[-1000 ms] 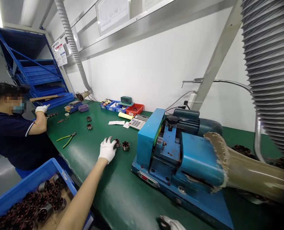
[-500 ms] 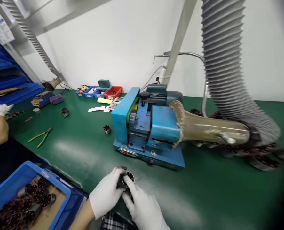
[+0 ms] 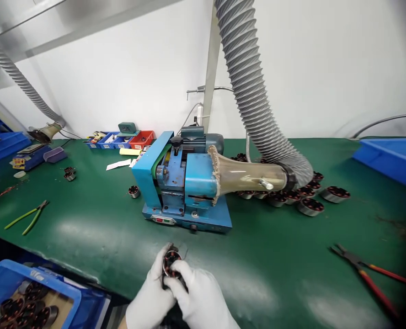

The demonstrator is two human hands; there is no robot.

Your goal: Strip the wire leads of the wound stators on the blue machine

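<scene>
Both my hands wear white gloves and meet at the near edge of the green bench [image 3: 264, 274]. Between them is a small round motor stator [image 3: 171, 263] with copper windings, its open face turned up toward me. My left hand [image 3: 151, 299] cups it from the left. My right hand [image 3: 199, 299] grips it from the right and below, fingers wrapped across its front. Just beyond stands a blue bench machine [image 3: 182, 187] with a tan funnel [image 3: 247, 176] joined to a grey ribbed hose [image 3: 254, 100].
One stator [image 3: 133, 191] lies left of the machine, several more [image 3: 309, 201] behind its right side. Red-handled pliers [image 3: 367, 272] lie at the right, green-handled pliers [image 3: 26, 217] at the left. A blue bin of stators [image 3: 21, 297] sits lower left, a blue tray [image 3: 391, 157] far right, small parts bins [image 3: 120, 139] at the back.
My left hand took a stator from beside the machine and drew it to the bench's near edge, where my right hand joined it. The view has swung right; the co-worker is out of sight.
</scene>
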